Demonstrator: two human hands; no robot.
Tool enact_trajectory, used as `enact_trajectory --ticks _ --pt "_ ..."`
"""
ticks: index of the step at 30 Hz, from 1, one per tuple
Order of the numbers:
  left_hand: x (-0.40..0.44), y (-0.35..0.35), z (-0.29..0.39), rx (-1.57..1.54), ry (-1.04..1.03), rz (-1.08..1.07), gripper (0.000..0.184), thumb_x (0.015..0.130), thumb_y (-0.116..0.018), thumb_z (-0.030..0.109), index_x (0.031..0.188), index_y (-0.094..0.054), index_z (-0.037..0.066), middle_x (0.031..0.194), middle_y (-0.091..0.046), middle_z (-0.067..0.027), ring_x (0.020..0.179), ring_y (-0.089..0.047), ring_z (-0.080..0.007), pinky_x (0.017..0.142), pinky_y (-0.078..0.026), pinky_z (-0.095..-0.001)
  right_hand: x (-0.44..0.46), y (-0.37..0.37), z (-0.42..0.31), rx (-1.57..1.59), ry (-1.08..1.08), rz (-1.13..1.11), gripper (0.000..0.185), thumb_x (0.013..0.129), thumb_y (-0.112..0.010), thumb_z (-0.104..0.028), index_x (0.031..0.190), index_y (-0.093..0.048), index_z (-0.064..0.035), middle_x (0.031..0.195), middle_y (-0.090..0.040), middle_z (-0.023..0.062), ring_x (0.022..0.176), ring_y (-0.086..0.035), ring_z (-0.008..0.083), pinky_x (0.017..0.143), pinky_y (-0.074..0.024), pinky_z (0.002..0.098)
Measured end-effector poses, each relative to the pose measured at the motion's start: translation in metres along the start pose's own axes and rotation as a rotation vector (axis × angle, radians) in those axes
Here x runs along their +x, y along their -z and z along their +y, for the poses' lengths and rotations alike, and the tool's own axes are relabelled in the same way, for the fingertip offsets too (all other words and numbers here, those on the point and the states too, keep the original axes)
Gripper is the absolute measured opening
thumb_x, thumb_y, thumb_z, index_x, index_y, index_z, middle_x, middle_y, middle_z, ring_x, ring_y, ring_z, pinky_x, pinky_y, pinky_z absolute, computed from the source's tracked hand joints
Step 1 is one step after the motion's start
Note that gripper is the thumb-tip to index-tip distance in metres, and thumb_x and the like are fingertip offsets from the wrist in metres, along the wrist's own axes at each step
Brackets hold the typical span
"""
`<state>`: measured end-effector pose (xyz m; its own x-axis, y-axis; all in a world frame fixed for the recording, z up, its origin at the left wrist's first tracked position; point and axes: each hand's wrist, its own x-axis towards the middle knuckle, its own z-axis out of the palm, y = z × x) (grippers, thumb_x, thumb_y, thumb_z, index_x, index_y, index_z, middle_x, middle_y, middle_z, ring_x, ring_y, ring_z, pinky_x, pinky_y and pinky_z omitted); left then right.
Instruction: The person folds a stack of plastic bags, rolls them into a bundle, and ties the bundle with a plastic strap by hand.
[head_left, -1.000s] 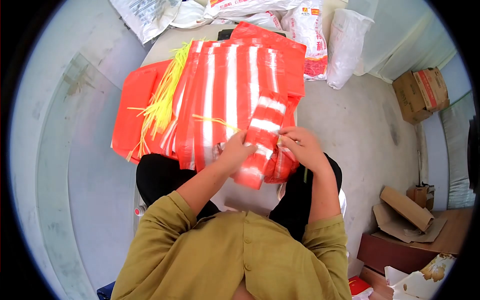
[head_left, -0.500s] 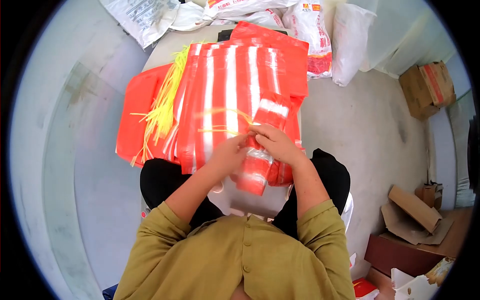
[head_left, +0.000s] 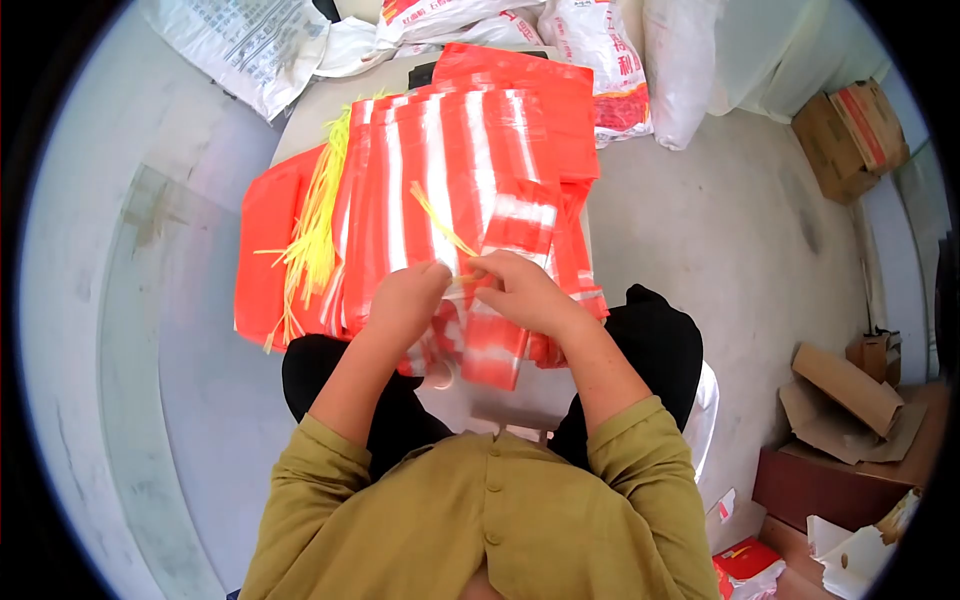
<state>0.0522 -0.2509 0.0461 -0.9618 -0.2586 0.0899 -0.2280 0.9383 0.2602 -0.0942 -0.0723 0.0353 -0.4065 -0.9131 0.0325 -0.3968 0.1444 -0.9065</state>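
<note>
A folded bundle of red and white striped plastic (head_left: 497, 345) lies over a stack of striped plastic sheets (head_left: 435, 150). My left hand (head_left: 412, 295) is closed at the bundle's left side, fingers pinched on a yellow strip (head_left: 437, 218). Close beside it, my right hand (head_left: 520, 288) rests over the bundle, its thumb and finger also pinched on the strip. The strip's loose ends point up and left over the stack. A bunch of yellow strips (head_left: 318, 220) hangs along the stack's left side, over plain red plastic (head_left: 262, 240).
White printed sacks (head_left: 605, 70) stand behind the stack, with a grey-white bag (head_left: 245, 50) at the back left. A cardboard box (head_left: 850, 140) is on the floor at the right. Opened cardboard (head_left: 850, 405) lies on a dark red box (head_left: 815, 490) at the lower right.
My left hand has moved left, away from my right hand, which has shifted slightly left. The yellow strip now runs between them, its ends swung upward. The view has shifted a little.
</note>
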Motion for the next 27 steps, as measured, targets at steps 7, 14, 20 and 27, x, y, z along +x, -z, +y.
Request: enact_trajectory --ticks 7,14,20,27 --pt "0.004 0.029 0.046 -0.529 -0.137 0.054 0.028 0.096 -0.066 0.002 0.122 -0.07 0.008 0.103 -0.072 -0.009 0.084 -0.068 -0.025 0.077 -0.055 -0.0353 -0.001 -0.01 -0.004 -0.04 -0.001 0.073 0.026 0.098 -0.067 -0.017 0.119 -0.069 -0.0024 0.107 -0.068 0.0221 0.106 -0.065 0.0407 0.092 -0.0519 0.0468" --pt "0.015 -0.002 0.031 -0.921 0.074 -0.011 0.036 0.094 -0.064 -0.006 0.128 -0.066 0.007 0.104 -0.063 -0.0031 0.088 -0.059 -0.0108 0.076 -0.05 -0.0259 0.001 -0.006 -0.002 0.146 -0.128 0.129 0.026 0.106 -0.058 -0.023 0.108 -0.066 0.0017 0.103 -0.07 0.0216 0.098 -0.068 0.0392 0.086 -0.0525 0.0467" --pt "0.02 -0.013 0.037 -0.679 0.146 0.085 0.008 0.097 -0.071 0.005 0.103 -0.072 0.001 0.087 -0.063 -0.004 0.078 -0.059 -0.0128 0.069 -0.049 -0.0294 -0.008 0.007 -0.015 0.261 -0.163 0.209 0.017 0.104 -0.061 -0.015 0.111 -0.061 0.0004 0.103 -0.071 0.0203 0.096 -0.07 0.0368 0.083 -0.0544 0.0431" --pt "0.029 -0.014 0.044 -0.757 0.303 0.019 0.014 0.101 -0.071 0.014 0.104 -0.073 0.0 0.077 -0.062 -0.0021 0.071 -0.055 -0.0091 0.066 -0.047 -0.0294 -0.011 0.003 -0.004 -0.193 0.203 0.396 0.018 0.091 -0.065 -0.001 0.109 -0.065 -0.0026 0.099 -0.068 0.0164 0.094 -0.067 0.0366 0.08 -0.0552 0.0452"
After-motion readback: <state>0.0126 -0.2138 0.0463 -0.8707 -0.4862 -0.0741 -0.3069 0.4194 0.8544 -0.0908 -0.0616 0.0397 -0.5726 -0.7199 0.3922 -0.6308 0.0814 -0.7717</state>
